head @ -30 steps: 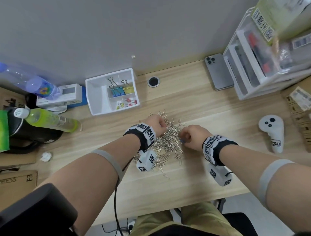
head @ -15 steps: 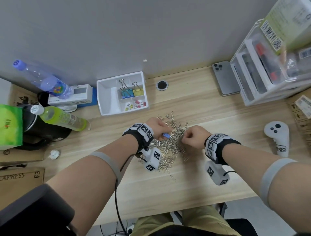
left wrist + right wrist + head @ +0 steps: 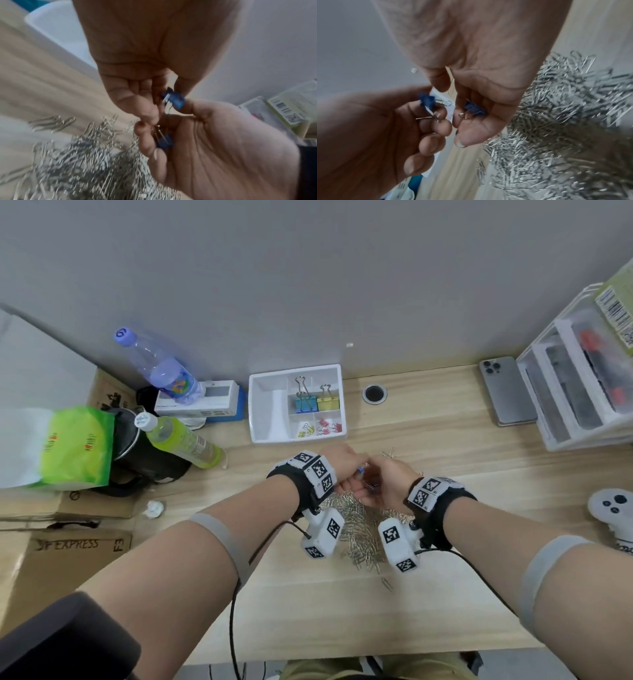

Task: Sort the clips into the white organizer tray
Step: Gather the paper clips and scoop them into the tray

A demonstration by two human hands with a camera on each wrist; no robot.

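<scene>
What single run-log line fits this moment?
left hand: pinches blue binder clip | right hand: holds second blue clip | tray: unreached

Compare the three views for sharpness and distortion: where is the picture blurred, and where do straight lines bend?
Head view: sharp; the wide lens bows the desk edge. Left wrist view: paper clip pile smeared, blue binder clip soft. Right wrist view: pile and both hands blurred.

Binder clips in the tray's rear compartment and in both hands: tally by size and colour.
Large blue clip, in tray: 1
Large yellow clip, in tray: 1
Small blue clips: 2, left clip in left hand, right clip in right hand
Total: 4
</scene>
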